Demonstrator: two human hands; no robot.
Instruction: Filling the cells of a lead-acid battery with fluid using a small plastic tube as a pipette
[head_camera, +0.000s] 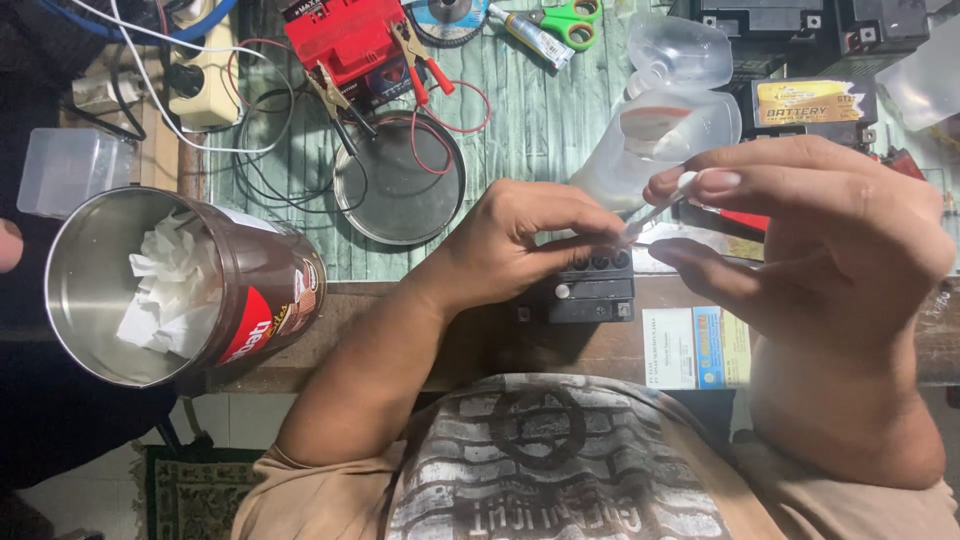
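A small black battery (592, 290) sits at the near edge of the workbench, its row of round cell holes facing up. My left hand (520, 245) rests on its top, fingers curled over the left side of the case. My right hand (820, 235) is raised close to the camera and pinches a thin white-tipped stick or tube (660, 208) between thumb and forefinger. The stick's lower end points down at the battery's top, near my left fingertips.
A large metal can (150, 290) with crumpled white tissue lies at the left. A round metal lid (400, 185), a red charger with clamps (350, 45), green scissors (570, 20), clear plastic bottles (660, 130) and other batteries (810, 100) crowd the back. Part of another person's hand (8, 245) shows at the left edge.
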